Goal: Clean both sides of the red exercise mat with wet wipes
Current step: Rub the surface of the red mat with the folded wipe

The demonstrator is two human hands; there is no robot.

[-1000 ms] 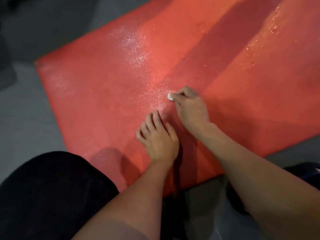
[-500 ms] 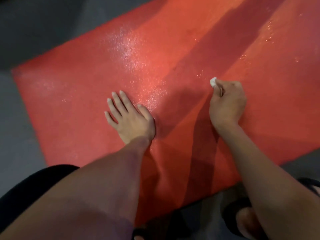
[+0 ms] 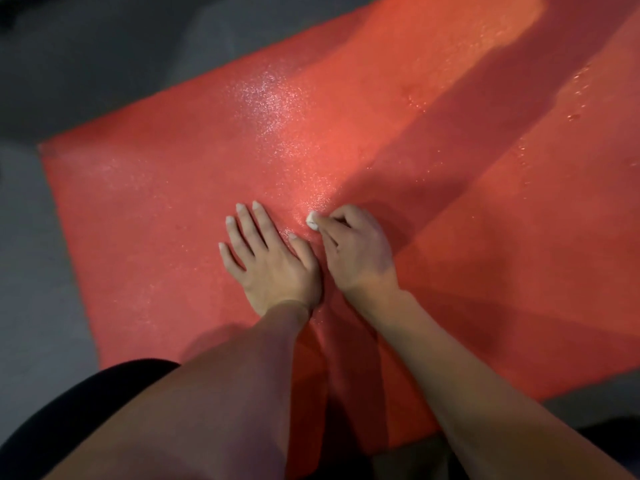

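Grey floor, unevenly lit

A smooth grey floor (image 3: pixel 38 278) is seen on the left and along the top, where it is darkened into deep shadow towards the upper left corner. A narrower strip of the same floor is shown at the lower right, dimly lit.

Mat (image 3: pixel 450 237) red, glistening wet speckles; wipe (image 3: pixel 312 221) white; floor (image 3: pixel 31 271) grey; clothing (image 3: pixel 69 417) black.
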